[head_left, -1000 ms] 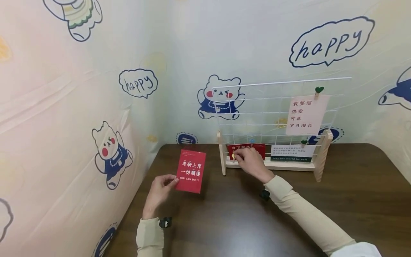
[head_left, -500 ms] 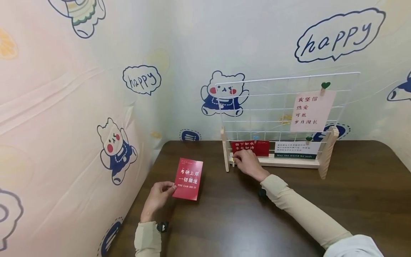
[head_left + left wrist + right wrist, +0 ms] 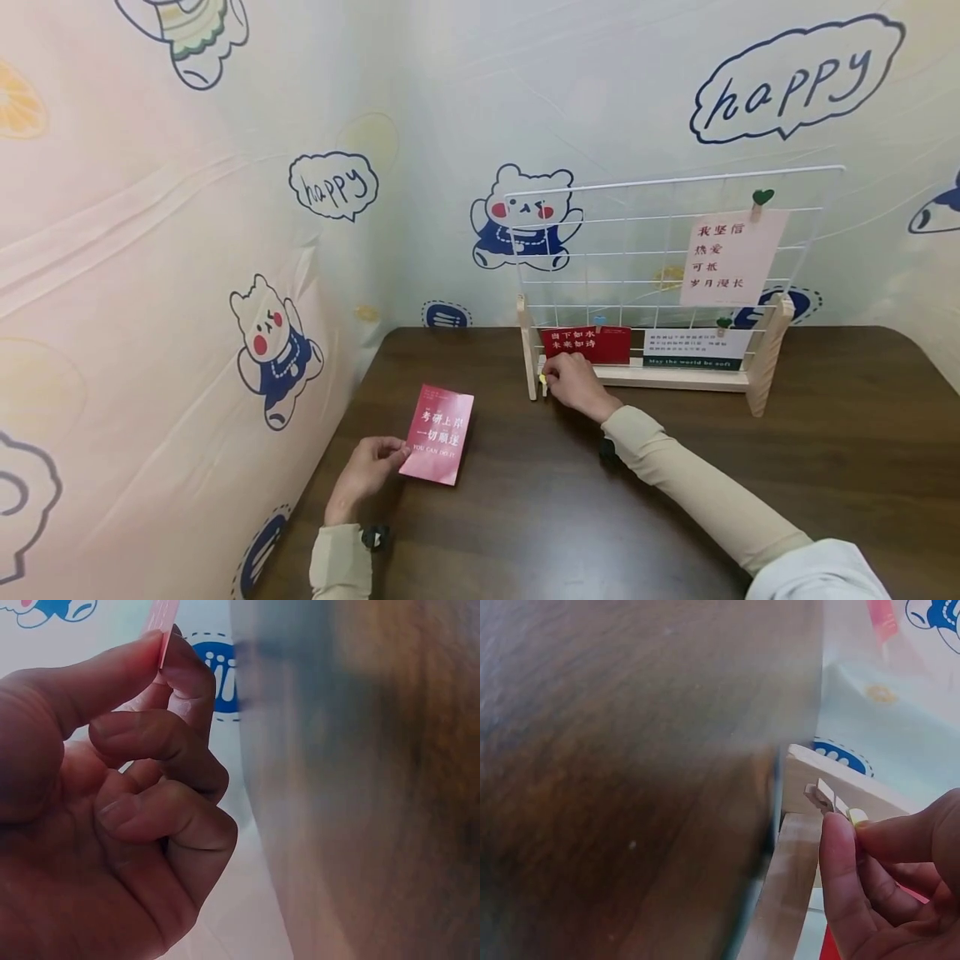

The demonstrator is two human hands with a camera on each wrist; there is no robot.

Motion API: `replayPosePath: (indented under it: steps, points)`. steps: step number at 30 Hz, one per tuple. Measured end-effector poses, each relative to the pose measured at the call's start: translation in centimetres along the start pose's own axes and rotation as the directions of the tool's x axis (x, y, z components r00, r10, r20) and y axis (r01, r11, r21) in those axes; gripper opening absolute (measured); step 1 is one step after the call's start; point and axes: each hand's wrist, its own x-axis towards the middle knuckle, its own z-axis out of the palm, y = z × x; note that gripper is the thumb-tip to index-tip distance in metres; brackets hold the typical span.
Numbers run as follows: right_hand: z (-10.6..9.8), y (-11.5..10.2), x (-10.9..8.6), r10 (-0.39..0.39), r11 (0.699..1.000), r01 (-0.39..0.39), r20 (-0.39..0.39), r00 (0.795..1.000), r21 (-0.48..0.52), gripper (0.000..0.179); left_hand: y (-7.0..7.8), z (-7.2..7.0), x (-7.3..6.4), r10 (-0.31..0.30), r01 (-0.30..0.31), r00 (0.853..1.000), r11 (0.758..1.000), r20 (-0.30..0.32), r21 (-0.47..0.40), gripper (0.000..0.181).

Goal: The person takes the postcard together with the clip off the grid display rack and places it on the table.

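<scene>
The left hand (image 3: 366, 475), below and left of the frame's middle, pinches the loose card (image 3: 437, 436) by its edge between thumb and forefinger; the other fingers curl toward the palm. The card hangs tilted over the table (image 3: 495, 533), just left of centre; whether its edge touches the wood I cannot tell.

Right of centre, the right hand (image 3: 576, 386) pinches a clip (image 3: 543, 381) by its yellow end between thumb and fingertip, near the rack's (image 3: 675, 379) left foot. The clip's wooden end points toward the upper left of the right wrist view.

On the rack, a red card (image 3: 588, 343) hangs behind the right hand, a white card (image 3: 693, 340) just beside it, and a pink card (image 3: 723, 267) higher, at the upper right.
</scene>
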Motion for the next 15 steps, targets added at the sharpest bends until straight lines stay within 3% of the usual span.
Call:
replayPosePath:
  steps: [15]
  points:
    - [1.3,0.6,0.6,0.031,0.997,-0.03,0.011,0.999,-0.065,0.008,-1.4,0.3,-0.1,-0.029,0.029,0.999,0.999,0.014,0.018,0.014]
